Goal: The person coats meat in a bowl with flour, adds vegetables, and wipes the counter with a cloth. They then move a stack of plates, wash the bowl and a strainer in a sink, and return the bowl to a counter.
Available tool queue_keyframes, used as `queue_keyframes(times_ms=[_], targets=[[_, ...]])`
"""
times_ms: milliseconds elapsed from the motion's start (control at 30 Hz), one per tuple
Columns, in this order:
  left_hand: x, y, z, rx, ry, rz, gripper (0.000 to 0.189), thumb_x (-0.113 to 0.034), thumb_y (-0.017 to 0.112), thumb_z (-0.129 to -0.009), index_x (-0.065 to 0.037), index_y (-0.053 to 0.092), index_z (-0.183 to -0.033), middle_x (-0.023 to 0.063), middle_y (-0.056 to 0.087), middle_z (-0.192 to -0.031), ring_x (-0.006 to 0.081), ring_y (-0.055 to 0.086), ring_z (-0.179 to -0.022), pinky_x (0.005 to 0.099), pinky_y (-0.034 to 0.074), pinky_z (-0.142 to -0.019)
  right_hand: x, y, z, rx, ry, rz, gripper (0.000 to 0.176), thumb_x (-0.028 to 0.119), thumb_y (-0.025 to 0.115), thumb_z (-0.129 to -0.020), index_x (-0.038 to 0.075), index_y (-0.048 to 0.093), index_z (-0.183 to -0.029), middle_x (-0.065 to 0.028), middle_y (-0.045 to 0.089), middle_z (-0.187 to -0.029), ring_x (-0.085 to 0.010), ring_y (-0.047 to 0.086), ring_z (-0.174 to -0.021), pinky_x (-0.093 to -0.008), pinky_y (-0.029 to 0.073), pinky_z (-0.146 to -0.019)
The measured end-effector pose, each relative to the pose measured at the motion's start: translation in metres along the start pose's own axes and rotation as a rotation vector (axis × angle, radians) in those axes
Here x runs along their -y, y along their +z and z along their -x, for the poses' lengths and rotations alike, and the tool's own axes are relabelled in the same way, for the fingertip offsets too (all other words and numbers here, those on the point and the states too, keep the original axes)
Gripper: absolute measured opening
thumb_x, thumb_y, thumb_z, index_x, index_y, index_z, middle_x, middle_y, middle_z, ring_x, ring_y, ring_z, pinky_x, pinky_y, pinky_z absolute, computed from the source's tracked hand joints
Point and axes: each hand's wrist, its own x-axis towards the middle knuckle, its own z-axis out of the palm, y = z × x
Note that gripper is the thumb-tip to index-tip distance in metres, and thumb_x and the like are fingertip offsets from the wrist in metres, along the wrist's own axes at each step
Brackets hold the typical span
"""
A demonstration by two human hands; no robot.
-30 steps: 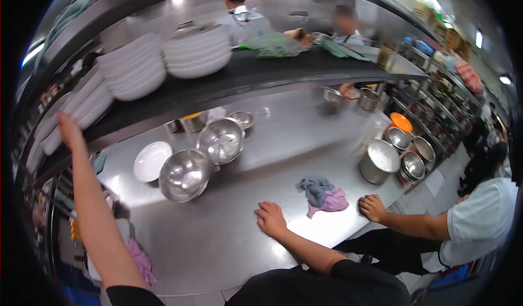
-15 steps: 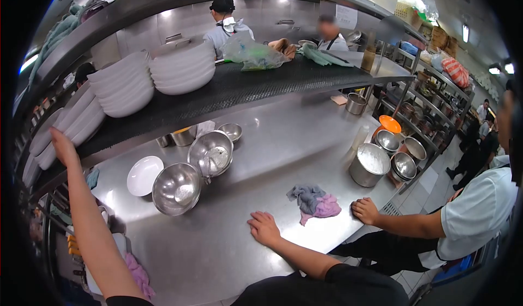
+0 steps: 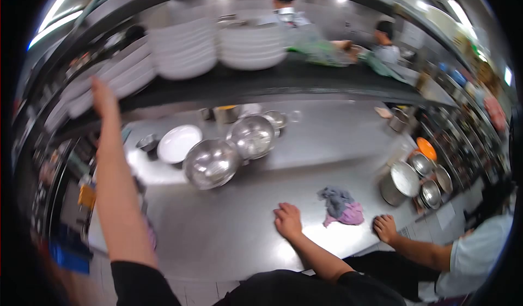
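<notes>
My left hand (image 3: pixel 103 98) is raised to the shelf (image 3: pixel 327 85), at the edge of the tilted white dishes (image 3: pixel 128 74) on its left; blur hides whether its fingers grip one. Beside them stand two stacks of white bowls (image 3: pixel 184 50). My right hand (image 3: pixel 287 220) lies on the steel table (image 3: pixel 234 240) with its fingers apart, holding nothing. Right of it lie a grey cloth (image 3: pixel 336 199) and a pink cloth (image 3: pixel 351 214). Two steel bowls (image 3: pixel 212 164) and a white plate (image 3: pixel 180 144) sit on the table below the shelf.
A co-worker's hand (image 3: pixel 385 228) rests at the table's right edge. Behind it are a steel pot (image 3: pixel 400 183), smaller metal bowls and an orange dish (image 3: pixel 426 148). A plastic bag (image 3: pixel 327 53) lies on the shelf. Two people stand beyond the shelf.
The camera view has turned left, so table, shelf and bowls appear further right. My left hand is still at the tilted dishes and my right hand still rests on the table.
</notes>
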Motion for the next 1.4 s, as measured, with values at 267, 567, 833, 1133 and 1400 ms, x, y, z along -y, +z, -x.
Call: queue_keyframes(times_ms=[267,567,833,1133,1400], targets=[[-0.08,-0.038,0.038,-0.019,-0.188,-0.007,0.073,-0.061,0.03,-0.095,0.003,0.06,-0.115,0.0279,0.061,-0.117,0.045,0.055,-0.112,0.0492,0.041,-0.097,0.004,0.014,-0.001,-0.058,-0.045,0.02,0.025,0.008,0.063,-0.072,0.009,0.068,-0.096,-0.0132,0.061,-0.117,-0.0329,0.052,-0.119,-0.0487,0.034,-0.104],[-0.027,-0.121,0.07,-0.056,0.154,0.443,0.05,-0.037,0.054,-0.097,0.003,0.053,-0.128,0.0168,0.057,-0.128,0.0241,0.055,-0.118,0.0331,0.043,-0.098,0.008,0.015,0.001,-0.018,-0.032,0.013,0.028,0.005,0.061,-0.07,0.009,0.068,-0.097,-0.0134,0.059,-0.122,-0.0341,0.049,-0.121,-0.0483,0.033,-0.105],[0.324,-0.156,0.255,0.337,-0.77,0.274,0.058,-0.051,0.057,-0.092,-0.003,0.048,-0.123,0.0121,0.061,-0.101,0.0212,0.062,-0.083,0.0308,0.05,-0.055,0.011,0.021,-0.005,-0.013,-0.028,0.091,0.026,0.006,0.061,-0.071,0.011,0.066,-0.096,-0.0114,0.059,-0.12,-0.0324,0.05,-0.121,-0.047,0.034,-0.104],[0.34,-0.097,0.269,0.295,-1.09,0.276,0.064,-0.041,0.07,-0.084,0.0,0.043,-0.126,0.0197,0.055,-0.113,0.0353,0.064,-0.086,0.0475,0.057,-0.063,0.021,0.021,-0.01,0.007,-0.023,0.132,0.027,0.004,0.057,-0.071,0.009,0.063,-0.097,-0.0113,0.06,-0.118,-0.0323,0.052,-0.118,-0.0447,0.036,-0.101],[0.361,-0.097,0.267,0.467,-1.156,0.349,0.04,-0.022,0.066,-0.086,0.001,0.051,-0.115,0.0158,0.058,-0.105,0.0302,0.065,-0.086,0.0435,0.058,-0.062,0.021,0.022,-0.007,0.021,-0.03,0.153,0.025,0.005,0.059,-0.072,0.01,0.062,-0.096,-0.0091,0.059,-0.118,-0.0306,0.051,-0.118,-0.0453,0.036,-0.101]])
